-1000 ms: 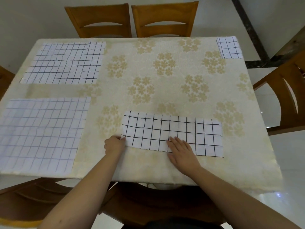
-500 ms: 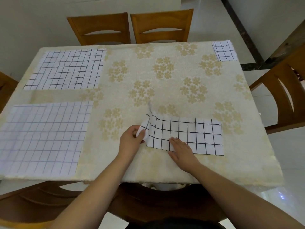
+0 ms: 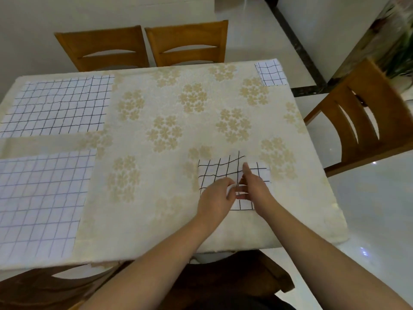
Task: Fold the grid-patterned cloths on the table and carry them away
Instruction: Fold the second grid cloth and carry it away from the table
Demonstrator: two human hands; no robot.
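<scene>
A white cloth with a black grid (image 3: 220, 170) lies near the table's front edge, partly doubled over from the left toward the right. My left hand (image 3: 214, 198) pinches the cloth's folded-over end. My right hand (image 3: 254, 189) rests on the cloth just right of it, fingers flat, pressing it down. Two larger grid cloths lie spread flat on the left: one at the back left (image 3: 60, 105), one at the front left (image 3: 40, 202). A small folded grid cloth (image 3: 270, 73) sits at the table's back right corner.
The table (image 3: 178, 121) wears a cream cloth with beige flower clusters. Two wooden chairs (image 3: 143, 45) stand behind it, another wooden chair (image 3: 366, 128) at the right, and dark chair backs (image 3: 44, 287) below the front edge. Glossy white floor lies to the right.
My left hand lifted the cloth's left end and carried it rightward over the rest, halving its length. My right hand stayed pressing on the cloth. The camera view shifted.
</scene>
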